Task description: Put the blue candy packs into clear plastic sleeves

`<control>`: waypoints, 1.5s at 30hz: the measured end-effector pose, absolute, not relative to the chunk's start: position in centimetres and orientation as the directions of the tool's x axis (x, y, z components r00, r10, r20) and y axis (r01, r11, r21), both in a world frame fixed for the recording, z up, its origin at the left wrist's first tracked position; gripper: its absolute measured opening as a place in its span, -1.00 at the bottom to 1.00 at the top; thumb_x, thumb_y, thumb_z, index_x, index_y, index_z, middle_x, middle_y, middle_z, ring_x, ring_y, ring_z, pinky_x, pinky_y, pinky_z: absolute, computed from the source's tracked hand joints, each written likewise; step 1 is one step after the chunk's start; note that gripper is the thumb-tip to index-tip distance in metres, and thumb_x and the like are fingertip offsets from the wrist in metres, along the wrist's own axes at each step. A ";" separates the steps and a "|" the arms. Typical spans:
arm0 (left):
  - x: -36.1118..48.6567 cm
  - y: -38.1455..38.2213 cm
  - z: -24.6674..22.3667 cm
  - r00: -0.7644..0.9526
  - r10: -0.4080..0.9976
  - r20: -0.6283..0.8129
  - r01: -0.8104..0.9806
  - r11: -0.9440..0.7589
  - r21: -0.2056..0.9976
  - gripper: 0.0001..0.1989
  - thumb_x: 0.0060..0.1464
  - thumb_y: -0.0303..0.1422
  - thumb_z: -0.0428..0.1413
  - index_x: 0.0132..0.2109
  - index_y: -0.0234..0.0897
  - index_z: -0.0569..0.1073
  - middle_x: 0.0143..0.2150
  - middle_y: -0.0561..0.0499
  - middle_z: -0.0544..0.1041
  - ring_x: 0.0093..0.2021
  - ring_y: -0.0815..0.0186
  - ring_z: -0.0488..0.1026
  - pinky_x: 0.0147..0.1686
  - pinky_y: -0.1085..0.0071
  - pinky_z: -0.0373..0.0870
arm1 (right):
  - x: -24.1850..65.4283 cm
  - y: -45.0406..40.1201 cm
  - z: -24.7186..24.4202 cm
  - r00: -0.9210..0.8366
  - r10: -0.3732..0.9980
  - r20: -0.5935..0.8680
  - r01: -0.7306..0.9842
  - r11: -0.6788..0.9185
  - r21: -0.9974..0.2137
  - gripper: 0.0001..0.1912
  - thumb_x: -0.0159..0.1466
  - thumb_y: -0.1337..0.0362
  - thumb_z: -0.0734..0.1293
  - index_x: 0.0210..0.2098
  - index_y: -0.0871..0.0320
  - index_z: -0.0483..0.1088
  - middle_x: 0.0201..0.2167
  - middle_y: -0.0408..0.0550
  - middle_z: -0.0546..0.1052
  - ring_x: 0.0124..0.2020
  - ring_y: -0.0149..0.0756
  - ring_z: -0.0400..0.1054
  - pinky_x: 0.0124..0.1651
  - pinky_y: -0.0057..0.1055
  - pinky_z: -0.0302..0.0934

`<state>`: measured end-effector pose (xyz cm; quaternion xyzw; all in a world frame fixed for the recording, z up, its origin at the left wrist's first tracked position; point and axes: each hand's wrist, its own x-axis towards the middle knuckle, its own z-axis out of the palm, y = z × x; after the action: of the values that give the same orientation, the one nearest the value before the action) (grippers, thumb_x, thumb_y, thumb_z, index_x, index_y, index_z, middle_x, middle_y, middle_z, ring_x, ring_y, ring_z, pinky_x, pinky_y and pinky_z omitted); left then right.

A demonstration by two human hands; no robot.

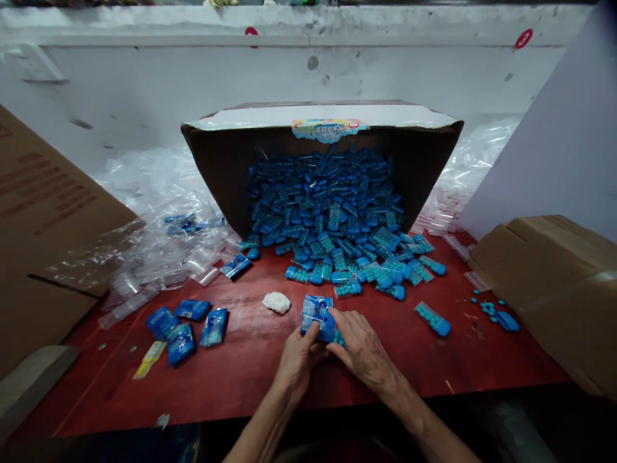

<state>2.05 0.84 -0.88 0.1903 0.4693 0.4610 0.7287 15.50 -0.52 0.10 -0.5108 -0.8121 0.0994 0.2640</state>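
Observation:
Over the front middle of the red table, my left hand pinches a blue printed packet between thumb and fingers. My right hand is closed at the packet's right edge. Between the two hands shows part of a clear pouch with teal beads; most of it is hidden by the fingers. Just left of the packet lies a white lump. A pile of bead-filled pouches with blue ends spills from an open carton towards my hands.
Several blue packets lie at left beside a yellow strip. Clear plastic sleeves heap behind them. A single pouch and loose beads are at right. Cardboard boxes flank the red table.

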 end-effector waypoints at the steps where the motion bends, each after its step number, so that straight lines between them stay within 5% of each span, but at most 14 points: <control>1: 2.1 0.8 -0.8 0.159 0.846 -0.509 -0.524 0.509 0.683 -0.77 -0.18 -0.28 0.17 -0.35 -0.36 0.42 -0.46 -0.01 0.50 -0.51 0.40 0.40 -0.44 0.45 0.34 | 15.2 -0.6 0.0 -0.334 0.882 0.333 0.773 0.458 -0.439 -0.40 0.10 0.37 0.29 0.11 0.20 0.05 -0.20 0.10 0.38 -0.19 -0.11 0.23 -0.16 -0.13 0.21; 5: 1.6 0.9 -0.3 0.235 0.821 -0.520 -0.580 0.547 0.603 -0.83 -0.17 -0.38 0.18 -0.35 -0.36 0.43 -0.46 0.01 0.50 -0.48 0.41 0.41 -0.45 0.50 0.33 | 14.5 -1.0 0.2 -0.284 0.885 0.370 0.632 0.463 -0.621 -0.45 0.11 0.41 0.26 0.09 0.14 0.10 -0.15 0.08 0.37 -0.13 -0.15 0.22 -0.09 -0.18 0.19; 9: 0.3 1.2 0.3 0.248 0.805 -0.539 -0.560 0.573 0.599 -0.86 -0.15 -0.45 0.16 -0.34 -0.36 0.43 -0.48 0.03 0.49 -0.51 0.41 0.41 -0.50 0.49 0.35 | 15.3 -1.2 0.6 -0.288 0.933 0.218 0.199 0.281 -0.939 -0.56 0.10 0.40 0.27 -0.02 0.06 0.22 -0.06 -0.05 0.33 -0.05 -0.26 0.20 0.01 -0.29 0.11; 14: 0.7 1.3 0.1 0.218 0.794 -0.567 -0.595 0.569 0.568 -0.91 -0.10 -0.43 0.12 -0.37 -0.37 0.41 -0.44 -0.01 0.51 -0.46 0.36 0.43 -0.45 0.44 0.38 | 15.5 -1.2 -0.9 -0.246 0.967 -0.068 -0.240 -0.129 -0.962 -0.65 0.05 0.32 0.32 -0.14 0.13 0.29 -0.36 -0.16 0.44 -0.38 -0.42 0.32 -0.31 -0.48 0.22; 16: 1.1 1.1 0.1 0.215 0.792 -0.571 -0.610 0.565 0.555 -0.93 -0.09 -0.43 0.11 -0.40 -0.36 0.40 -0.46 0.01 0.50 -0.48 0.40 0.42 -0.47 0.48 0.36 | 15.0 -1.3 -1.3 -0.200 0.974 -0.111 -0.231 -0.157 -0.960 -0.67 0.03 0.30 0.33 -0.19 0.16 0.30 -0.48 -0.20 0.42 -0.49 -0.46 0.29 -0.41 -0.51 0.20; 20: 0.8 0.7 1.0 0.318 0.824 -0.469 -0.539 0.564 0.625 -0.88 -0.08 -0.47 0.10 -0.30 -0.36 0.41 -0.38 -0.02 0.51 -0.40 0.36 0.44 -0.34 0.42 0.36 | 14.9 -1.3 -1.2 -0.115 0.993 -0.039 -0.055 -0.046 -0.997 -0.63 0.01 0.33 0.34 -0.15 0.12 0.29 -0.32 -0.14 0.41 -0.32 -0.38 0.29 -0.23 -0.43 0.21; 25: -0.9 0.6 1.6 0.585 0.723 -0.368 -0.415 0.656 0.630 -0.75 -0.05 -0.48 0.06 -0.15 -0.36 0.39 -0.24 -0.14 0.51 -0.27 0.21 0.45 -0.23 0.27 0.32 | 16.3 -0.6 -0.7 -0.335 0.937 -0.101 -0.124 -0.150 -0.981 -0.11 -0.16 0.40 0.44 0.11 0.00 0.01 -0.12 -0.10 0.33 -0.18 -0.29 0.30 -0.21 -0.39 0.25; 28: -1.1 1.0 0.9 0.667 0.679 -0.306 -0.415 0.680 0.605 -0.68 -0.11 -0.45 0.11 -0.13 -0.38 0.39 -0.25 -0.17 0.52 -0.23 0.17 0.45 -0.17 0.26 0.28 | 16.9 -0.2 0.3 -0.468 0.878 -0.103 -0.075 -0.155 -0.985 0.04 -0.19 0.42 0.45 0.17 -0.07 -0.13 0.08 -0.05 0.18 -0.02 -0.21 0.21 -0.12 -0.33 0.22; 33: -0.8 1.5 -0.2 0.747 0.607 -0.272 -0.387 0.729 0.565 -0.63 -0.22 -0.42 0.18 -0.17 -0.42 0.42 -0.31 -0.18 0.54 -0.23 0.12 0.46 -0.14 0.23 0.25 | 17.2 0.0 1.9 -0.599 0.796 -0.092 0.007 -0.110 -0.994 0.07 -0.19 0.45 0.45 0.18 -0.06 -0.17 0.15 -0.09 0.10 0.14 -0.21 0.00 0.07 -0.29 0.05; 37: -0.1 0.9 -0.3 0.687 0.656 -0.311 -0.453 0.722 0.523 -0.66 -0.25 -0.44 0.21 -0.21 -0.34 0.43 -0.32 -0.08 0.54 -0.26 0.18 0.47 -0.15 0.28 0.27 | 16.8 0.0 1.1 -0.606 0.793 -0.065 -0.101 -0.158 -0.982 0.01 -0.14 0.42 0.44 0.17 -0.07 -0.15 0.14 -0.08 0.12 0.12 -0.24 0.06 0.03 -0.31 0.10; 45: 1.5 -1.1 0.0 0.524 0.774 -0.357 -0.551 0.627 0.551 -0.74 -0.14 -0.34 0.16 -0.23 -0.33 0.43 -0.37 -0.05 0.53 -0.33 0.27 0.48 -0.20 0.39 0.31 | 15.6 -0.9 -1.9 -0.543 0.837 -0.064 -0.277 -0.251 -0.927 -0.05 -0.15 0.06 0.44 0.16 -0.01 -0.05 0.14 0.01 0.14 0.09 -0.14 0.09 -0.06 -0.29 0.15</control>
<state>1.48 -1.11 0.04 0.1886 0.2952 0.3886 0.8523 15.65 -0.87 -1.90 -0.2913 -0.4806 0.7352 0.3789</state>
